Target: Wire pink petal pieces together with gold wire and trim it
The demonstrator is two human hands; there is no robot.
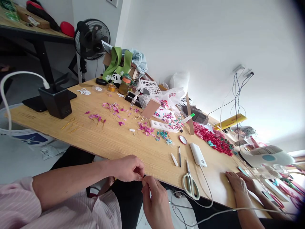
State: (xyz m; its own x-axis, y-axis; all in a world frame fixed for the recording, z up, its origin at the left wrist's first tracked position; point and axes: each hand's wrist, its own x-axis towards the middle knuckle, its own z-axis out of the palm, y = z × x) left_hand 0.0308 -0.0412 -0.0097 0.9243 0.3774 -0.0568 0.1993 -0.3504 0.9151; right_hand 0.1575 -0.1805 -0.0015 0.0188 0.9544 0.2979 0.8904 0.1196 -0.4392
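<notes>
Magenta at mid-frame: found petal-shaped pieces spread loose across the table. Found left hand and right hand at table edge, lower centre of frame, with thumb and finger of each pinched closed, tips almost touching. Could not identify any workpiece between fingertips; too small to tell. Noted turquoise pieces right of centre and yellow wire-like pieces left of centre, lying separately. Noted multicoloured clusters beside a white block, apparently assembled. Located scissors right of right hand, unheld. Judged work partly complete, with many pieces unassembled; could not determine exact stage.
</notes>
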